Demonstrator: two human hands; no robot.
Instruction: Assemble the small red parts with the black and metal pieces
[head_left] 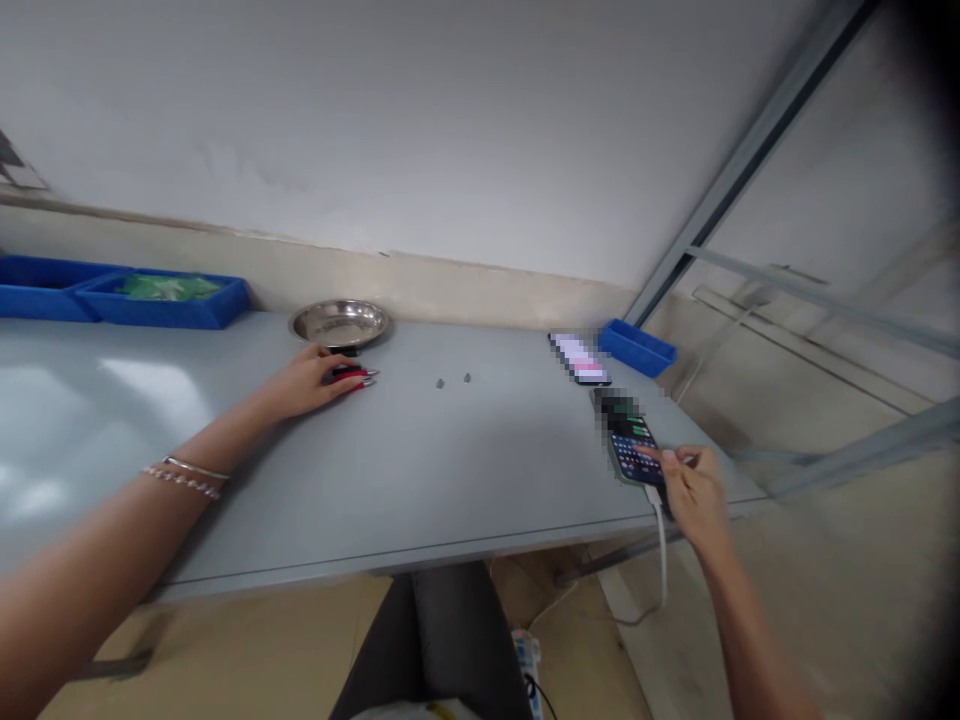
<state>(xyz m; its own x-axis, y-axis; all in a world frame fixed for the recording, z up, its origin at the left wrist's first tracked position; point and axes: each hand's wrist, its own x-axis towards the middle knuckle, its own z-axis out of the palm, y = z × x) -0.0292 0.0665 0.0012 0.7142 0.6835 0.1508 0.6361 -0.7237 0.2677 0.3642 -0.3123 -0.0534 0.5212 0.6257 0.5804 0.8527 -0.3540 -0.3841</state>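
My left hand (304, 382) rests on the table with its fingers closed around red pens (349, 375) that have silver tips pointing right. Part of the pens is hidden under the fingers. Two small grey cone-shaped pieces, one nearer (440, 384) and one farther right (467, 378), lie on the table to the right of the pens. At the right end, my right hand (694, 490) holds nothing; its index finger is stretched onto the lit keyboard of a phone (634, 452), while the other fingers curl. A white cable (661, 550) is plugged into this phone.
A metal bowl (341, 324) stands by the wall, just behind my left hand. Blue bins (161, 312) sit at the far left, one holding green packaging. Another phone (579, 358) and a small blue tray (637, 347) lie at the back right, beside a metal frame (750, 150).
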